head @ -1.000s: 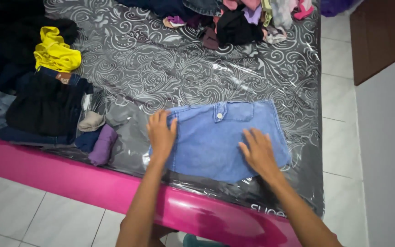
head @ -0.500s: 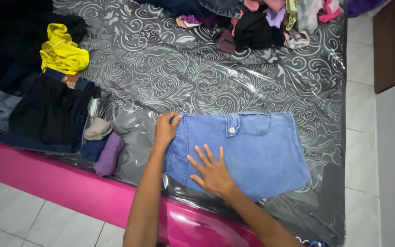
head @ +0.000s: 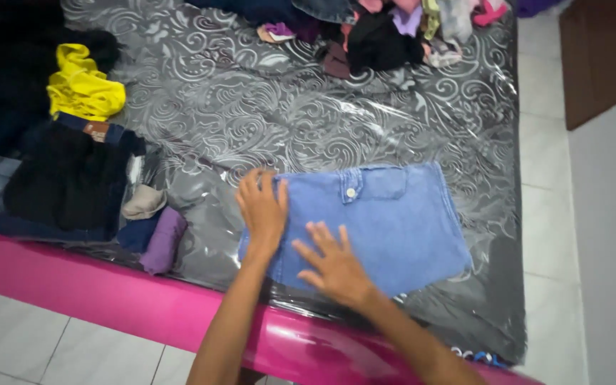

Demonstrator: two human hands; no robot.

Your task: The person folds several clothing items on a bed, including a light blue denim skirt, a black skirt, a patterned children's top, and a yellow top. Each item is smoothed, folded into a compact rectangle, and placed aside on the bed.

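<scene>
Denim piece (head: 386, 224), light blue, lies folded near the mattress (head: 251, 114) front edge, right of the dark stacked clothes (head: 65, 178). We press our left hand (head: 262, 207) flat on its left edge, right hand (head: 336, 267) spread flat beside it, neither gripping. Looks like the smoothing step; next fold needs a pinch on one edge.

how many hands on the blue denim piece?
2. Left hand lies flat on the left edge of the denim; right hand lies flat, fingers spread, on its lower left part. No other hands show.
</scene>
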